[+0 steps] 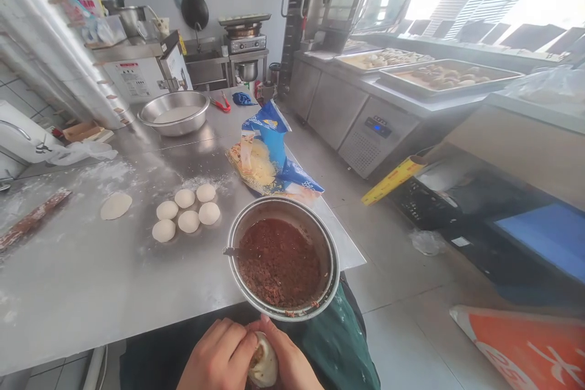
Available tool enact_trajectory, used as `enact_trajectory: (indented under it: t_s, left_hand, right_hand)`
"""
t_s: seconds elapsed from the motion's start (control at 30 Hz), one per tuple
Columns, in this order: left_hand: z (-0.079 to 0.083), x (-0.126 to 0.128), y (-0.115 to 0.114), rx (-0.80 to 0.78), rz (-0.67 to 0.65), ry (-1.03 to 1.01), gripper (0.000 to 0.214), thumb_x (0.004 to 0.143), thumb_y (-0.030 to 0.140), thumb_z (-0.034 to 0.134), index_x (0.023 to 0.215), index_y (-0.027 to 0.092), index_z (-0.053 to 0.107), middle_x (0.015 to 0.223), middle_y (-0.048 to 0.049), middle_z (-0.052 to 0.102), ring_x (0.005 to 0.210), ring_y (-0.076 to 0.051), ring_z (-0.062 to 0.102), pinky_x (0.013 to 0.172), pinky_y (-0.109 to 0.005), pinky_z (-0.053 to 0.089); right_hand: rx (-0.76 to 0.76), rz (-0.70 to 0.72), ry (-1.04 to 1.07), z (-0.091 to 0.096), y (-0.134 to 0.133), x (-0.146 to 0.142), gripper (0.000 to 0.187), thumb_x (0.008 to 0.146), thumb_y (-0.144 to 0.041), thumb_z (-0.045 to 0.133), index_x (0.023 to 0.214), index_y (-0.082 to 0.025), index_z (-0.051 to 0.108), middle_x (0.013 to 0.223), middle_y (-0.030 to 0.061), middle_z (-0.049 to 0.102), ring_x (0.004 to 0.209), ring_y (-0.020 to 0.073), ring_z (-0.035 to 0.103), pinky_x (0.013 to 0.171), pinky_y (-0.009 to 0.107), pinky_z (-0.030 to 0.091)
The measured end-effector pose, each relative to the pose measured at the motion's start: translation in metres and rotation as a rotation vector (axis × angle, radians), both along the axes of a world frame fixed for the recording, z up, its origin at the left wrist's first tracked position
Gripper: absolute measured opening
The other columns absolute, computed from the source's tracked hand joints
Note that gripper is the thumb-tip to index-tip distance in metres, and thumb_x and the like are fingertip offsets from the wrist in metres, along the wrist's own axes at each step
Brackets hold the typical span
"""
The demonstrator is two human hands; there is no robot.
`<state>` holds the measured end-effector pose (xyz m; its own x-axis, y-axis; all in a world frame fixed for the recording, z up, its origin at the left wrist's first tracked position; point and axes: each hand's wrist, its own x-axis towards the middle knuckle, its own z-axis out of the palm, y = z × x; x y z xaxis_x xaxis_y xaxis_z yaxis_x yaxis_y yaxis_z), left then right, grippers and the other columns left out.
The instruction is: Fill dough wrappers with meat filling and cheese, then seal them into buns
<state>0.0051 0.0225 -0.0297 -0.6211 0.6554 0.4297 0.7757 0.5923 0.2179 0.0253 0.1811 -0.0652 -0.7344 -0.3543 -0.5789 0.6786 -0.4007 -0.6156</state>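
The left hand and right hand cup a round white dough wrapper around brown filling at the near edge of a floured stainless-steel table. Just beyond sits a round steel bowl of minced brown meat filling; six white dough balls lie left of it.

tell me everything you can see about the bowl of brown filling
The round stainless steel bowl sits at the near edge of the steel worktable, with part of it reaching past the edge, just above the left hand and right hand. It is deep, with a rolled rim and a shiny, smeared inner wall. It holds moist, dark reddish-brown minced filling. A metal spoon handle rests at the left of the rim, its far end buried. Small bits of filling cling to the near rim.
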Motion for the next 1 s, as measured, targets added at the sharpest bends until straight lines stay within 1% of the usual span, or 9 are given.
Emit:
enact_trajectory:
  t_s: [0.07, 0.1, 0.23, 0.37, 0.4, 0.53, 0.7, 0.87, 1.0]
  left_hand:
    - [0.000, 0.001, 0.000, 0.006, 0.011, -0.003, 0.015, 0.092, 0.004, 0.060, 0.090, 0.019, 0.063, 0.074, -0.0013, 0.060, 0.064, -0.017, 0.059, 0.059, -0.032, 0.050]
    - [-0.001, 0.002, -0.001, -0.003, 0.015, -0.009, 0.014, 0.091, 0.005, 0.060, 0.090, 0.019, 0.063, 0.075, -0.0016, 0.061, 0.065, -0.017, 0.059, 0.060, -0.033, 0.051]
    - [-0.003, 0.004, -0.001, -0.031, -0.024, -0.012, 0.029, 0.092, 0.008, 0.055, 0.119, 0.011, 0.066, 0.085, -0.0059, 0.066, 0.070, -0.019, 0.063, 0.063, -0.033, 0.055]
    - [-0.002, 0.004, 0.001, 0.005, 0.017, 0.016, 0.014, 0.090, 0.004, 0.059, 0.092, 0.017, 0.065, 0.075, -0.0016, 0.061, 0.065, -0.017, 0.060, 0.059, -0.032, 0.050]
    - [-0.002, 0.003, 0.001, 0.007, 0.026, 0.020, 0.014, 0.091, 0.004, 0.059, 0.091, 0.018, 0.064, 0.074, -0.0011, 0.060, 0.064, -0.017, 0.059, 0.059, -0.032, 0.050]
    - [0.000, 0.002, 0.001, -0.022, -0.013, 0.021, 0.026, 0.094, 0.008, 0.054, 0.116, 0.012, 0.067, 0.082, -0.0046, 0.066, 0.068, -0.018, 0.063, 0.062, -0.031, 0.054]
    - [0.004, 0.002, -0.002, -0.011, 0.016, 0.024, 0.015, 0.091, 0.004, 0.061, 0.089, 0.018, 0.063, 0.072, -0.0003, 0.060, 0.062, -0.016, 0.059, 0.059, -0.031, 0.049]
    - [0.007, 0.003, -0.004, -0.027, -0.038, 0.017, 0.024, 0.096, 0.006, 0.055, 0.115, 0.014, 0.067, 0.082, -0.0035, 0.068, 0.068, -0.016, 0.064, 0.063, -0.029, 0.053]
    - [0.010, 0.004, -0.005, -0.017, 0.006, 0.039, 0.016, 0.093, 0.004, 0.060, 0.089, 0.019, 0.064, 0.071, 0.0000, 0.062, 0.062, -0.016, 0.061, 0.060, -0.030, 0.051]
  right_hand:
    - [0.015, -0.007, 0.008, 0.001, 0.002, 0.000, 0.071, 0.073, -0.093, 0.060, 0.079, -0.022, 0.058, 0.059, -0.0033, 0.058, 0.046, 0.0129, 0.053, 0.043, 0.026, 0.036]
    - [0.024, -0.010, 0.012, 0.004, 0.005, 0.000, 0.068, 0.075, -0.089, 0.063, 0.079, -0.021, 0.059, 0.061, -0.0028, 0.059, 0.050, 0.0138, 0.057, 0.046, 0.026, 0.039]
    - [0.058, 0.009, 0.005, 0.013, 0.011, 0.001, 0.070, 0.084, -0.088, 0.052, 0.081, -0.019, 0.065, 0.066, 0.0029, 0.066, 0.058, 0.0187, 0.063, 0.053, 0.030, 0.045]
    - [0.064, -0.013, 0.029, 0.006, 0.006, 0.001, 0.069, 0.072, -0.089, 0.066, 0.076, -0.021, 0.062, 0.062, 0.0001, 0.061, 0.052, 0.0145, 0.054, 0.050, 0.029, 0.040]
    - [0.063, -0.009, 0.023, 0.003, 0.004, 0.001, 0.071, 0.070, -0.091, 0.065, 0.076, -0.020, 0.062, 0.062, 0.0006, 0.062, 0.052, 0.0149, 0.054, 0.049, 0.030, 0.041]
    - [0.068, 0.018, -0.022, -0.005, 0.002, 0.001, 0.086, 0.073, -0.100, 0.045, 0.084, -0.018, 0.067, 0.064, 0.0060, 0.068, 0.051, 0.0196, 0.062, 0.046, 0.031, 0.045]
    - [0.069, -0.041, -0.014, -0.006, 0.003, 0.001, 0.071, 0.064, -0.089, 0.071, 0.071, -0.020, 0.060, 0.056, -0.0036, 0.054, 0.046, 0.0111, 0.049, 0.042, 0.025, 0.038]
    - [0.022, -0.025, -0.031, -0.005, 0.003, 0.001, 0.075, 0.072, -0.093, 0.059, 0.075, -0.019, 0.063, 0.059, -0.0008, 0.057, 0.049, 0.0138, 0.054, 0.044, 0.026, 0.042]
    - [-0.009, -0.025, -0.002, -0.004, 0.002, -0.001, 0.068, 0.064, -0.085, 0.075, 0.073, -0.018, 0.062, 0.059, -0.0025, 0.056, 0.049, 0.0113, 0.051, 0.045, 0.025, 0.037]
